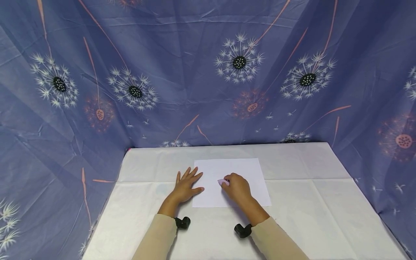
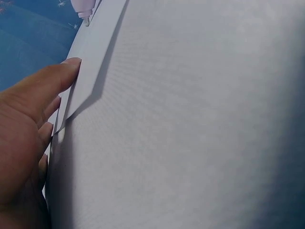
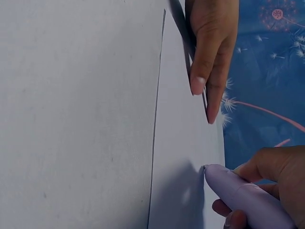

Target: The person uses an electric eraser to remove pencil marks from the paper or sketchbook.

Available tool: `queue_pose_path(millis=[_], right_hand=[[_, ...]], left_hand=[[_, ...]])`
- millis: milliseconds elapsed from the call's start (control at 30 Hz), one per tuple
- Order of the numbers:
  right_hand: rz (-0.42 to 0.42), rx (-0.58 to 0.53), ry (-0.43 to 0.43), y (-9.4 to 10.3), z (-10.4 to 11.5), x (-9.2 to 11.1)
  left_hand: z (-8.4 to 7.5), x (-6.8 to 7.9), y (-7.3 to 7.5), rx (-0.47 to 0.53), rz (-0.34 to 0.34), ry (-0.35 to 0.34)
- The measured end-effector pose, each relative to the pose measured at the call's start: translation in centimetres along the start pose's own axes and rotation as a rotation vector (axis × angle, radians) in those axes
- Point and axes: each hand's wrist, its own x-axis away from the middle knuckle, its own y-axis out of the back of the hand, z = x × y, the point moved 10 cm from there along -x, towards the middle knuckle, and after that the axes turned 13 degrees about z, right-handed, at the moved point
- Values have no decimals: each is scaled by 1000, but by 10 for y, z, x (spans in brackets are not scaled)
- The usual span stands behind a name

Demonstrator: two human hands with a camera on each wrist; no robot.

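Note:
A white sheet of paper [image 1: 234, 167] lies on the table. My left hand [image 1: 183, 188] rests with spread fingers on its left edge, the thumb and fingertips over the paper. In my right hand [image 1: 238, 188], a lilac pen [image 1: 223, 182] is held between thumb and curled fingers, over the middle of the sheet. The right wrist view shows the pen's thick, smooth body [image 3: 248, 198] with its small tip at the paper. Its stepped neck and narrow tip [image 2: 85, 18] appear in the left wrist view. I cannot make out any marks on the paper.
A white cloth with fold creases covers the table [image 1: 312, 202]. Behind and beside it hangs a blue curtain [image 1: 185, 72] with dandelion prints. Black wrist devices [image 1: 243, 230] sit by both beige sleeves [image 1: 276, 240].

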Motion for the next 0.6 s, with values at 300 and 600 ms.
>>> queue_pose_path(millis=[300,600], right_hand=[[18,9,49,-7,11,1],[6,11,37,-6,10,0]], left_hand=[[3,0,0,-9,22,36],[1,0,-1,-10,11,17]])
